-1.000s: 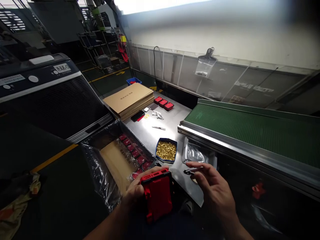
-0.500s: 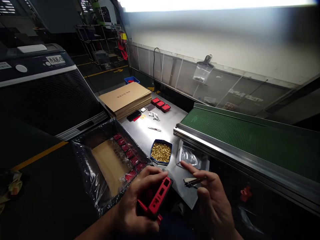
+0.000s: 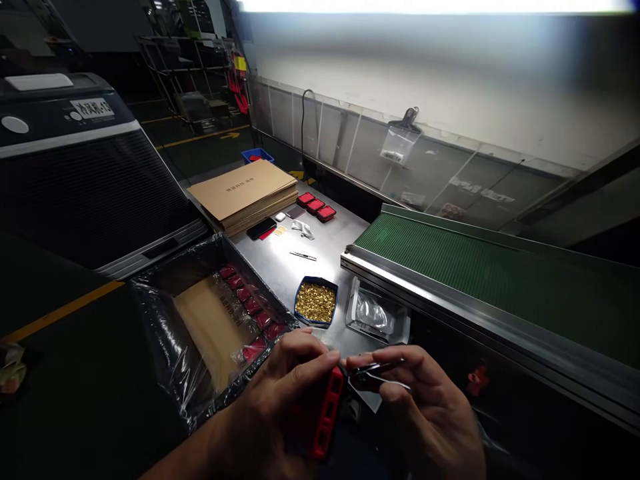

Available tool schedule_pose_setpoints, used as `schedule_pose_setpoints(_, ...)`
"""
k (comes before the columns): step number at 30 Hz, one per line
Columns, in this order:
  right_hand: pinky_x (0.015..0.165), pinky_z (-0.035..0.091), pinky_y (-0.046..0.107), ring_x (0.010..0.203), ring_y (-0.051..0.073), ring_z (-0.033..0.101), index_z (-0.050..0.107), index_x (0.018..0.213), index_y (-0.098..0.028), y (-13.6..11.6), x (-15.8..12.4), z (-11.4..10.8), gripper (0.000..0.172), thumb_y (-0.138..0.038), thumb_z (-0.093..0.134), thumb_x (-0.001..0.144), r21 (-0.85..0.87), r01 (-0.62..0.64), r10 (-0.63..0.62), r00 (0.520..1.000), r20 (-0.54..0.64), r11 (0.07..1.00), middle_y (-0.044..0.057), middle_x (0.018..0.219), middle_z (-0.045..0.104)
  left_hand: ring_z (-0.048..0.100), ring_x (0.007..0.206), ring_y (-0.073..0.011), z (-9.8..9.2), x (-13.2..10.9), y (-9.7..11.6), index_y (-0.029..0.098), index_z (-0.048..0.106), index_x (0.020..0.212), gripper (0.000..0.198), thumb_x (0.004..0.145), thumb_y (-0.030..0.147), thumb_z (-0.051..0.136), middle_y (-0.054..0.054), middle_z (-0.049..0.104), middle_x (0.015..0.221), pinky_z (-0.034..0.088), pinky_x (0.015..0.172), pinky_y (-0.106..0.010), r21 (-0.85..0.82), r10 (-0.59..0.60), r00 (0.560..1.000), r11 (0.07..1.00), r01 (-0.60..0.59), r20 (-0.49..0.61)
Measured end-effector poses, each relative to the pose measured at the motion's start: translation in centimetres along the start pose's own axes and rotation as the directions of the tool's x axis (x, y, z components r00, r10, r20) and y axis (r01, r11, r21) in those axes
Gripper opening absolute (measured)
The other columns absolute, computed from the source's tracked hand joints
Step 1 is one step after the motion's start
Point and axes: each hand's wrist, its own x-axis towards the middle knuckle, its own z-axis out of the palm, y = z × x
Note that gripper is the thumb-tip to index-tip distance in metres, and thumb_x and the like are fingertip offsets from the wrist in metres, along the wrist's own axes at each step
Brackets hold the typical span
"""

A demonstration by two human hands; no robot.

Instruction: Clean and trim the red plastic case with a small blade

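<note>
In the head view my left hand is wrapped round a red plastic housing with rectangular cutouts along its edge. My right hand pinches a nail clipper between thumb and fingers. Its jaws meet the upper edge of the housing, though whether they touch it is hard to tell. Beyond my hands stands a dark blue bin full of small brass-coloured parts. My left palm hides much of the housing.
Left of my hands is a plastic-lined box holding bagged red parts and cardboard. A clear-bag tray lies under the green conveyor. Further back are a cardboard stack, three red housings, a phone and a slim blade.
My right hand has brought the nail clipper left against the housing. My left hand has turned the housing more upright. The camera view has shifted slightly.
</note>
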Motion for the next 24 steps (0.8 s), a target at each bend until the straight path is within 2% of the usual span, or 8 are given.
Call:
schedule_pose_setpoints(2,0.089,0.060,0.020,0.101,0.016,0.073,0.066,0.108,-0.027,-0.1,-0.1,0.2,0.020,-0.033,0.070,0.090,-0.027,0.025,-0.024,0.998,0.060,0.999,0.005,0.112,0.075,0.044,0.131,-0.0298,0.1,0.0,0.2,0.009,0.044,0.148,0.085,0.067,0.019,0.065,-0.014,0.044,0.132,0.025,0.126,-0.046,0.009,0.012,1.000,1.000,-0.012,-0.007)
schedule_pose_setpoints(3,0.089,0.060,0.019,0.100,0.016,0.073,0.066,0.108,-0.027,-0.1,-0.2,0.3,0.019,-0.033,0.070,0.090,-0.034,0.031,-0.029,0.998,0.055,0.999,0.004,0.111,0.075,0.044,0.131,-0.0299,0.2,0.0,0.3,0.008,0.045,0.148,0.083,0.068,0.019,0.065,-0.014,0.044,0.132,0.025,0.126,-0.046,0.014,0.011,1.000,1.000,-0.011,-0.010)
schedule_pose_setpoints(8,0.083,0.057,0.011,0.094,0.013,0.073,0.070,0.100,-0.025,-0.2,-0.7,1.2,0.022,-0.037,0.077,0.083,-0.003,0.033,-0.033,0.989,-0.144,0.999,0.004,0.102,0.076,0.044,0.131,-0.0285,0.0,0.2,0.6,0.007,0.048,0.145,0.080,0.068,0.018,0.064,-0.013,0.045,0.130,0.029,0.125,-0.044,0.020,0.002,1.000,1.000,-0.002,-0.022)
schedule_pose_setpoints(11,0.081,0.059,0.015,0.089,0.013,0.073,0.069,0.103,-0.026,0.0,-0.8,0.8,0.019,-0.035,0.073,0.086,-0.050,0.040,-0.042,0.997,-0.057,0.998,0.005,0.102,0.076,0.046,0.129,-0.0288,-0.2,0.2,0.6,0.007,0.047,0.147,0.081,0.070,0.023,0.066,-0.014,0.047,0.128,0.030,0.124,-0.044,0.031,0.046,0.999,0.998,-0.046,0.007)
schedule_pose_setpoints(14,0.082,0.059,0.015,0.091,0.014,0.074,0.069,0.104,-0.027,0.0,-0.9,0.5,0.016,-0.031,0.071,0.088,-0.087,0.070,-0.069,0.998,0.012,0.994,0.004,0.101,0.075,0.047,0.127,-0.0296,-0.2,0.3,0.7,0.008,0.046,0.147,0.082,0.069,0.026,0.066,-0.015,0.048,0.126,0.030,0.123,-0.046,0.055,0.035,0.999,0.998,-0.036,0.008)
schedule_pose_setpoints(19,0.079,0.060,0.017,0.089,0.016,0.074,0.069,0.096,-0.023,-0.1,-1.5,1.9,0.018,-0.036,0.074,0.085,0.004,0.032,-0.031,0.982,-0.186,0.999,0.005,0.094,0.074,0.047,0.127,-0.0297,-0.2,0.1,0.7,0.010,0.045,0.148,0.084,0.069,0.028,0.066,-0.015,0.048,0.126,0.032,0.122,-0.046,0.061,0.043,0.999,0.997,-0.045,0.029)
schedule_pose_setpoints(24,0.075,0.061,0.020,0.081,0.015,0.073,0.067,0.097,-0.022,-0.1,-1.9,2.0,0.023,-0.042,0.073,0.086,0.044,-0.013,0.023,0.972,-0.233,0.999,0.005,0.096,0.074,0.044,0.130,-0.0289,-0.3,0.0,0.9,0.007,0.043,0.149,0.085,0.070,0.029,0.068,-0.015,0.045,0.130,0.037,0.121,-0.039,0.016,0.059,0.997,0.998,-0.059,0.043)
